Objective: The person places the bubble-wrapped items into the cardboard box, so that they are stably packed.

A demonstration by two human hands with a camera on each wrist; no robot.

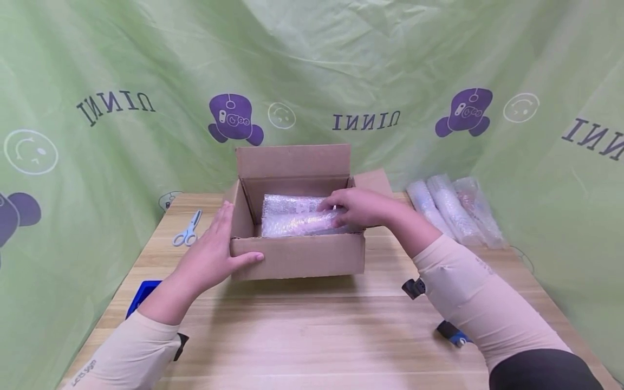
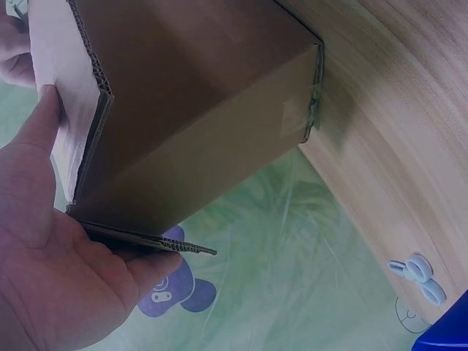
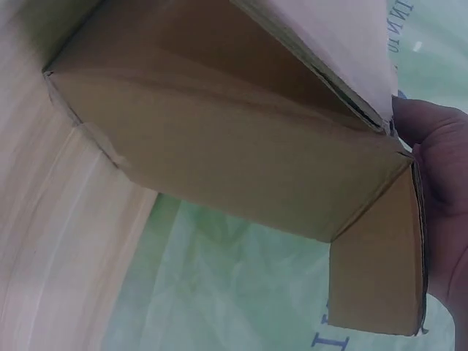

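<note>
An open cardboard box stands mid-table with its flaps up or spread outward. Inside lie a bubble-wrapped roll at the front and another bubble-wrapped package behind it. My right hand reaches over the box's right side and pinches the front roll near its right end. With straight fingers, my left hand presses against the left flap, its thumb on the front flap. The left wrist view shows the thumb lying on cardboard; the right wrist view shows mostly the box's outer side, hiding the right fingertips.
Several bubble-wrapped rolls lie at the back right. Light-blue scissors rest left of the box, and a blue object is partly behind the left forearm. A black-and-blue item lies near the right sleeve. Green printed curtains surround the table.
</note>
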